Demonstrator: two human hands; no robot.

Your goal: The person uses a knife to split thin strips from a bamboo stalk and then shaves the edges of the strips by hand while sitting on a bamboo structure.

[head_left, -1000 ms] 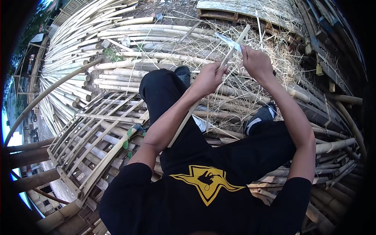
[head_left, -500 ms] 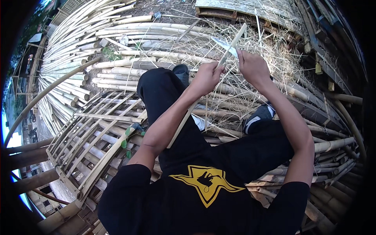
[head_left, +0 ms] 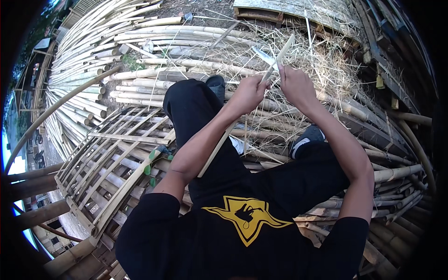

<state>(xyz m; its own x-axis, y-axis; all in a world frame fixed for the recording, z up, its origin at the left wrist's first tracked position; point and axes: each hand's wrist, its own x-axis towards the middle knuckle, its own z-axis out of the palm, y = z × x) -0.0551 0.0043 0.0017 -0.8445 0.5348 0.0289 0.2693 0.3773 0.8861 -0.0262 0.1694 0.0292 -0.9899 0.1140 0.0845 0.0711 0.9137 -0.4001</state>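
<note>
My left hand (head_left: 249, 94) is closed round a long, pale bamboo strip (head_left: 285, 49). The strip slants from beside my left forearm up past the fist to the far right. In my right hand (head_left: 297, 87) is a knife, its handle hidden by the fingers. The shiny knife blade (head_left: 264, 56) points to the far left and crosses the strip just beyond my left hand. The two hands are close together above the bamboo poles, between my shoes.
Long bamboo poles (head_left: 149, 39) lie stacked ahead and to the left. Thin shavings (head_left: 322, 60) cover the ground at the far right, near a wooden pallet (head_left: 266, 15). A woven bamboo lattice (head_left: 107, 172) lies left of my legs. A curved pole (head_left: 56, 109) arcs across the left side.
My right hand and the knife have shifted slightly left and nearer, toward my left hand. The strip's far end has dropped a little nearer to me.
</note>
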